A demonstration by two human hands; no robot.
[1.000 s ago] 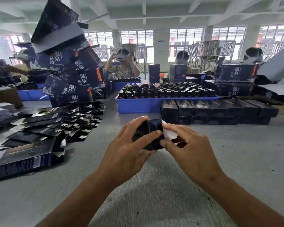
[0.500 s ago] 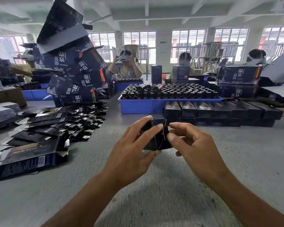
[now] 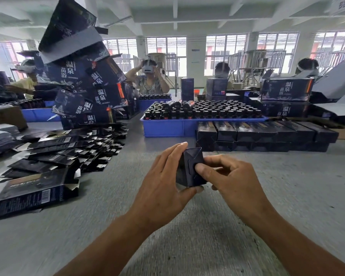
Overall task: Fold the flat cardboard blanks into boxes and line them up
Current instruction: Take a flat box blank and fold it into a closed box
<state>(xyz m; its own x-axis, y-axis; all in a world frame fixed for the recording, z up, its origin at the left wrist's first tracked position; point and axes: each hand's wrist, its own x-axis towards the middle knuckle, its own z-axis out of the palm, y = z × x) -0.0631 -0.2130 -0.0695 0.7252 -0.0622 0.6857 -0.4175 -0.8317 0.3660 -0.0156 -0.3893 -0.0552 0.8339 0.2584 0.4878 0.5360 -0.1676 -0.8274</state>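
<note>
A small dark cardboard box [image 3: 189,166] is held end-on above the grey table, its folded end flaps facing me. My left hand [image 3: 163,182] grips its left side, fingers over the top and thumb under the bottom. My right hand [image 3: 227,176] holds its right side, with the thumb pressing on the closed end flap. A spread of flat dark blanks [image 3: 64,148] lies on the table at the left. Finished dark boxes [image 3: 267,134] stand in a two-layer row at the back right.
A blue tray [image 3: 167,128] full of dark bottles stands behind my hands. A tall leaning pile of large printed cartons [image 3: 84,80] rises at the left. One part-opened box [image 3: 32,194] lies near the left edge. Several people sit across the table.
The white inner flap seen a second ago has been folded in, so the box end now shows closed. My right thumb has moved onto that end, and the box sits more squarely between both hands.
</note>
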